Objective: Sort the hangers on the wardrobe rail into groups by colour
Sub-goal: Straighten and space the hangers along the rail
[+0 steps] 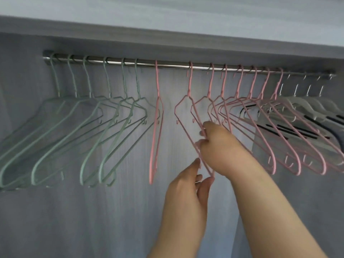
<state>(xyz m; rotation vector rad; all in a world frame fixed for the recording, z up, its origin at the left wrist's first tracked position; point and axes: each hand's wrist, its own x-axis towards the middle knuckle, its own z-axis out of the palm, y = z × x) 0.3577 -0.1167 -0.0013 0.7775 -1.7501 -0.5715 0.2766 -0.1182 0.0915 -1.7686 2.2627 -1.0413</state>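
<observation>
A pink hanger (188,116), hooked on the rail (176,66) between the lone pink hanger (156,127) and the pink group, is pinched by the right hand (216,144) and the left hand (188,187). The colours appear nearly grouped. Closing the gap is judged next, which requires sliding the hook along the rail.

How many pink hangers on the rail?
8. One pink hanger hangs alone mid-rail; seven crowd together right of the gap, before the white ones. More may be hidden in the overlap.
</observation>
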